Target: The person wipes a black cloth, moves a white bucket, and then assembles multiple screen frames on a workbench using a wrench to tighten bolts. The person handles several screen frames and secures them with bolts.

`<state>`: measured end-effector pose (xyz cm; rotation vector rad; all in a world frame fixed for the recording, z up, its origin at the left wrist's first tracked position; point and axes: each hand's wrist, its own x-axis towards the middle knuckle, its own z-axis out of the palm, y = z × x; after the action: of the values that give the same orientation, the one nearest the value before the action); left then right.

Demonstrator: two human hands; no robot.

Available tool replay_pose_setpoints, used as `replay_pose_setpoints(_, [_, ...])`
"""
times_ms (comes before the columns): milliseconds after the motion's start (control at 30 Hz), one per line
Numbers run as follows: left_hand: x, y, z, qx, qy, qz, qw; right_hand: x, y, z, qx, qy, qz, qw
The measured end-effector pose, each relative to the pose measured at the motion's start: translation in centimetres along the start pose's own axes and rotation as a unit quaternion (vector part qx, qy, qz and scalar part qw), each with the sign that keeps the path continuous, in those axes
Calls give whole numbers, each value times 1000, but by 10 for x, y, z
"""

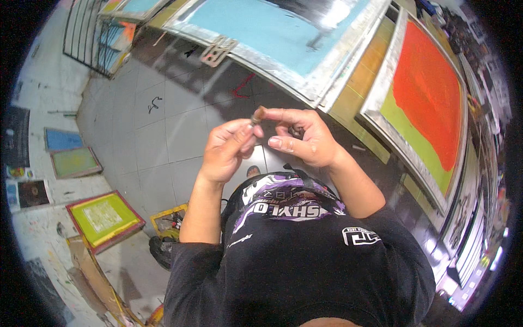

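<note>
In front of my chest, my left hand (pixel 229 150) pinches a small brownish piece (pixel 256 116) between thumb and fingertips. It looks like a bolt or similar hardware, but is too small to name surely. My right hand (pixel 313 139) stretches its index finger to the tip of that piece. Its other fingers curl around small dark pieces (pixel 296 132), whose kind I cannot make out. Beyond both hands lies a printing screen (pixel 261 41) with a light blue face and a pale metal frame. A slotted metal bracket (pixel 219 51) sits at its near-left edge.
On the right stands a screen (pixel 427 92) coloured orange-red and yellow-green. Smaller framed screens, one yellow-green (pixel 103 218) and one blue (pixel 64 139), are at the left wall. A black cord (pixel 154 104) lies on the grey tiled floor (pixel 136 136). A metal rack (pixel 87 32) stands far left.
</note>
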<state>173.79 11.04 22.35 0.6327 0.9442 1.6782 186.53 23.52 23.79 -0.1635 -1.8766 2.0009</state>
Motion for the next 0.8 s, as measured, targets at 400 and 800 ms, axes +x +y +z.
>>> replay_pose_setpoints(400, [-51,45,-147,9,347,125,929,95,25,80,-19,-79,58,995])
replay_pose_setpoints(800, [21,64,-264,38,393,-6,919,165,27,65,200,139,-88,966])
